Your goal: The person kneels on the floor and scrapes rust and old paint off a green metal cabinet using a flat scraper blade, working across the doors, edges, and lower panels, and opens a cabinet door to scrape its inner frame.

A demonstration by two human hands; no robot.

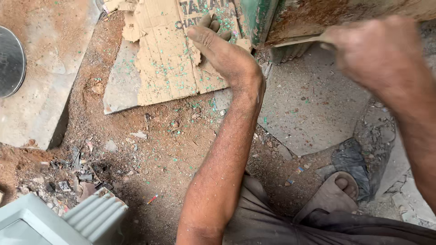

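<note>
My left hand (pixel 221 50) rests flat on a torn piece of brown cardboard (pixel 168 59) speckled with green paint flakes, fingers stretched toward a green metal edge (pixel 254 18). My right hand (pixel 379 52) is blurred and closed around a thin flat tool (pixel 295 41), whose tip lies against the underside of a rusty, green-painted metal surface (pixel 327 13). Both forearms are dusted with green flecks.
Dirt ground littered with rubble and paint chips. A grey stone slab (pixel 41 90) with a dark round disc (pixel 10 61) lies at left; a flat stone (pixel 313 104) under the metal. A grey ribbed plastic object (pixel 81 218) sits bottom left. My sandalled foot (pixel 338 190) is at lower right.
</note>
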